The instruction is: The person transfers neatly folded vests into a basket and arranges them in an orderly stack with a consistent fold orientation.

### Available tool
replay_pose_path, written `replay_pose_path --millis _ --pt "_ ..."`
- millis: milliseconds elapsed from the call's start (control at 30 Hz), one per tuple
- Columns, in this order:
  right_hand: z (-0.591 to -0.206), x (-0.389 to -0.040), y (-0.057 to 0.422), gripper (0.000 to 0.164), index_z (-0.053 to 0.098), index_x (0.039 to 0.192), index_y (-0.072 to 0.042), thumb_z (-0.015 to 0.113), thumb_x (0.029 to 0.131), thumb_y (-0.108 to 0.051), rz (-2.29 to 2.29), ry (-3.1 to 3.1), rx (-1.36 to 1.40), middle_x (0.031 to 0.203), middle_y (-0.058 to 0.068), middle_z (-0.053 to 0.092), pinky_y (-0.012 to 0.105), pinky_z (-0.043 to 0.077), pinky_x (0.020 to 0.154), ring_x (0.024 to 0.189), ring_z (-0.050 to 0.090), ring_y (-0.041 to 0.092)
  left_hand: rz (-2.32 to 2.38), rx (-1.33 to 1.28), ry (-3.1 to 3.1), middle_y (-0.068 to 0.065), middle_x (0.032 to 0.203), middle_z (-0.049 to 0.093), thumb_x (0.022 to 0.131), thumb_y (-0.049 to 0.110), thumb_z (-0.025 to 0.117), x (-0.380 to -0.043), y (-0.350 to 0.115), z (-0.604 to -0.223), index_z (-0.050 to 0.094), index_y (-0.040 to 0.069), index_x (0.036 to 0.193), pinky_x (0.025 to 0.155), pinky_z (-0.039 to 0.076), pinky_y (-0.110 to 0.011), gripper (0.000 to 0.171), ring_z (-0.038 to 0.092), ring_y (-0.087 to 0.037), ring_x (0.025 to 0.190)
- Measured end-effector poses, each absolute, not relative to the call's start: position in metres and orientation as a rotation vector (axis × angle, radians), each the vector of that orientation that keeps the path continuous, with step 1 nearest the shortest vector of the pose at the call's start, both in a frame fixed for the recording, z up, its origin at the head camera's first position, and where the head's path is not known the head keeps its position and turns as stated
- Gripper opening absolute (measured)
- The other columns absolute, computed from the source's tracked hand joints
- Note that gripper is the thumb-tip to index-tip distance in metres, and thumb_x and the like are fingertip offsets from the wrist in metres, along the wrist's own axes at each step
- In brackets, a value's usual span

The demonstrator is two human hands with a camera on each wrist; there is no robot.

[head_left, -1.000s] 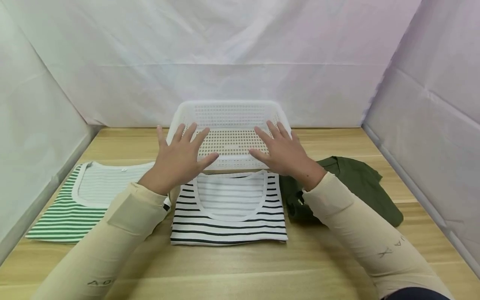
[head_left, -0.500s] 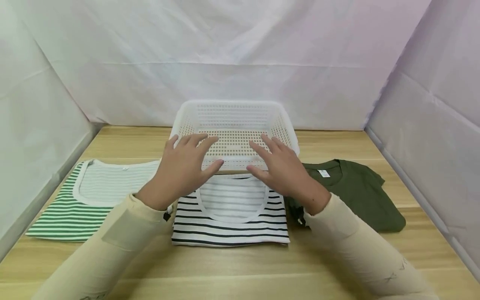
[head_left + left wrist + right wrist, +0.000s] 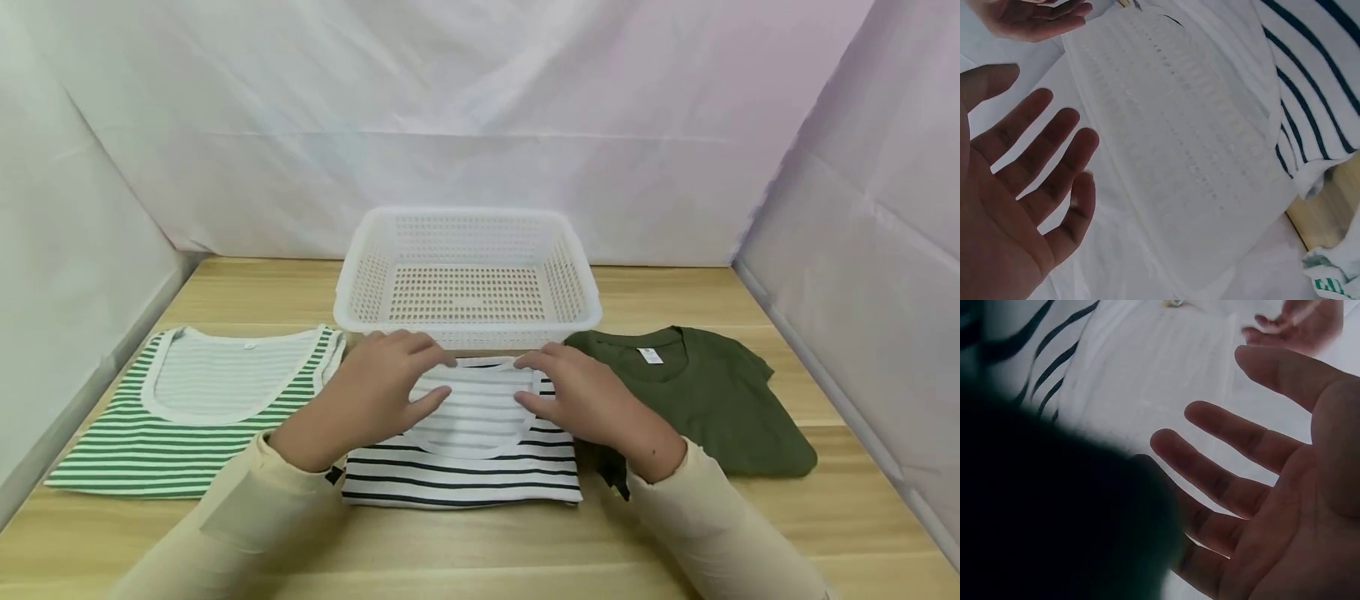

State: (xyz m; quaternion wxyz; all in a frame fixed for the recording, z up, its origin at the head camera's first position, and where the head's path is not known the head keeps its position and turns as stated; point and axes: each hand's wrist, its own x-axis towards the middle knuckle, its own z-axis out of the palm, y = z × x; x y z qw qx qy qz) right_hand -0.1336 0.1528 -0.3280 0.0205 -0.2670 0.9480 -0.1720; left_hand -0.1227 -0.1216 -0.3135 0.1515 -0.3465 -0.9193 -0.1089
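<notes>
A folded white shirt with black stripes (image 3: 457, 483) lies on the table in the middle of the head view. My left hand (image 3: 375, 387) hovers over its left side, fingers spread and bent a little, holding nothing. Over the right side is my right hand (image 3: 581, 396), also relaxed with nothing in it. The two thumbs point toward each other across the wide neckline. In the left wrist view the left palm (image 3: 1016, 206) faces the white basket (image 3: 1172, 137). Dark cloth covers much of the right wrist view, beside the right hand's fingers (image 3: 1216, 475).
A white perforated basket (image 3: 468, 337) stands behind the striped shirt. To the left lies a folded green-striped shirt (image 3: 150, 450), to the right a folded dark green T-shirt (image 3: 727, 408). White cloth walls (image 3: 465, 167) enclose the wooden table (image 3: 465, 554) at the back and sides.
Both hands have drawn back from over the basket toward the black-striped shirt, and their fingers are less spread. The shirts and basket stay in place; the head view has shifted slightly.
</notes>
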Motion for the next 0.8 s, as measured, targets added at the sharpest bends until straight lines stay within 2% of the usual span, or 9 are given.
replay_pose_path --millis 133,233,467,633,800 --pt "-0.33 -0.144 0.161 0.043 0.064 0.132 -0.01 0.069 0.095 -0.031 -0.509 2.882 -0.755 0.13 0.011 0.062 0.045 0.052 0.095 0.117 0.061 0.026 -0.351 -1.058 -2.809 0.001 0.111 0.071 0.087 0.03 0.076 -0.124 -0.128 -0.325 0.073 0.019 0.11 0.091 0.052 -0.046 0.026 0.066 -0.022 0.108" --pt "-0.332 -0.15 0.168 0.045 0.061 0.136 -0.011 0.067 0.096 -0.031 -0.471 2.846 -0.691 0.136 0.013 0.059 0.048 0.05 0.099 0.123 0.058 0.028 -0.346 -1.061 -2.879 -0.001 0.115 0.069 0.087 0.027 0.077 -0.129 -0.132 -0.332 0.072 0.017 0.113 0.094 0.05 -0.048 0.029 0.064 -0.023 0.113" --pt "-0.345 -0.162 0.176 0.052 0.05 0.146 -0.011 0.064 0.098 -0.025 -0.351 2.792 -0.685 0.15 0.016 0.048 0.053 0.045 0.105 0.137 0.048 0.035 -0.232 -0.919 -2.934 -0.01 0.127 0.065 0.09 0.026 0.075 -0.136 -0.141 -0.344 0.067 0.013 0.122 0.099 0.047 -0.054 0.035 0.06 -0.032 0.121" --pt "-0.356 -0.166 0.172 0.058 0.043 0.151 -0.011 0.065 0.098 -0.023 -0.372 2.788 -0.692 0.152 0.017 0.046 0.053 0.045 0.105 0.138 0.047 0.035 -0.158 -0.794 -3.001 -0.013 0.126 0.065 0.092 0.025 0.073 -0.133 -0.148 -0.35 0.064 0.01 0.126 0.094 0.05 -0.056 0.039 0.062 -0.035 0.117" --pt "-0.364 -0.166 0.169 0.065 0.04 0.153 -0.011 0.069 0.095 -0.02 -0.425 2.8 -0.639 0.154 0.02 0.041 0.05 0.05 0.098 0.133 0.051 0.034 -0.146 -0.748 -3.013 -0.017 0.124 0.065 0.091 0.024 0.073 -0.133 -0.15 -0.357 0.062 0.007 0.129 0.09 0.052 -0.055 0.044 0.065 -0.038 0.111"
